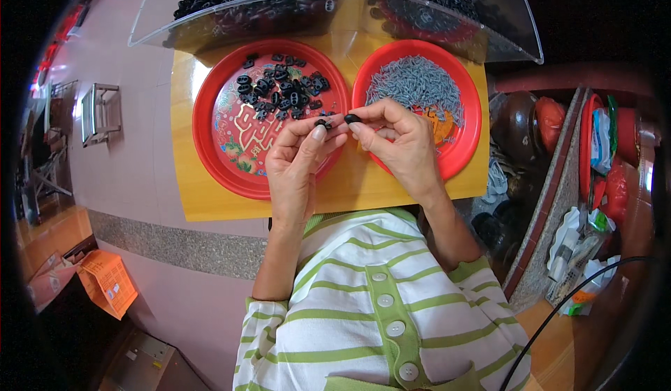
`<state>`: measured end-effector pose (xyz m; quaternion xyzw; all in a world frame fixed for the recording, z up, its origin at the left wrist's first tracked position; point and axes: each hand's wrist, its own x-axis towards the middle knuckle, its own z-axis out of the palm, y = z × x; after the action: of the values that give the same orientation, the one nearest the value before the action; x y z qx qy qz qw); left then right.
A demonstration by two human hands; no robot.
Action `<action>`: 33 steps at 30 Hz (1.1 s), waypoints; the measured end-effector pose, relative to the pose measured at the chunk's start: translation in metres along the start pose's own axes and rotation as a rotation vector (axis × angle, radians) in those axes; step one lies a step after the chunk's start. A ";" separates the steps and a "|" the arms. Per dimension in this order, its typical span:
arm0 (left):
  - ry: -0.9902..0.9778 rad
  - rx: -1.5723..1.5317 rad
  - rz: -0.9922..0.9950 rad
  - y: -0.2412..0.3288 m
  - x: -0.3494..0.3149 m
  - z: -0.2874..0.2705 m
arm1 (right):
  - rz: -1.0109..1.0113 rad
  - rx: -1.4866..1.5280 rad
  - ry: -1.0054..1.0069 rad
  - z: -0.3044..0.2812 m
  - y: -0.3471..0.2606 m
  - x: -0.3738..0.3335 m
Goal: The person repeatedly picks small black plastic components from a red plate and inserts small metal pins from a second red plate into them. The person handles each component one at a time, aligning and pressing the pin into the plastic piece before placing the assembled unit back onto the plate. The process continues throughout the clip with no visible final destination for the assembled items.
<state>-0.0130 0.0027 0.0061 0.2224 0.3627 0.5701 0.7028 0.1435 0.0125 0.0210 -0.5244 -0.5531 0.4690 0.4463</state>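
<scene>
The left hand (pixel 292 159) pinches a small black part (pixel 323 124) in its fingers; the right hand (pixel 407 152) grasps a black oval piece (pixel 352 119) in its fingers, just beside it, both above the bench (pixel 358 192) between its near and far edges. A light fingertip pinch should keep each piece in sight; staying well inside the bench's near edge should save a slipped piece from the floor.

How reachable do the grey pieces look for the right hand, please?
Likely yes: the grey pieces lie uncovered in the right red tray, close to the right hand, though it holds a black piece.
</scene>
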 end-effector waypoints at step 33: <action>0.012 0.294 0.002 -0.001 0.002 -0.003 | 0.124 0.310 -0.043 0.006 0.008 0.001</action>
<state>-0.0145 0.0038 0.0025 0.3197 0.4462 0.5128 0.6601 0.1392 0.0129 0.0118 -0.4721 -0.4501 0.5866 0.4800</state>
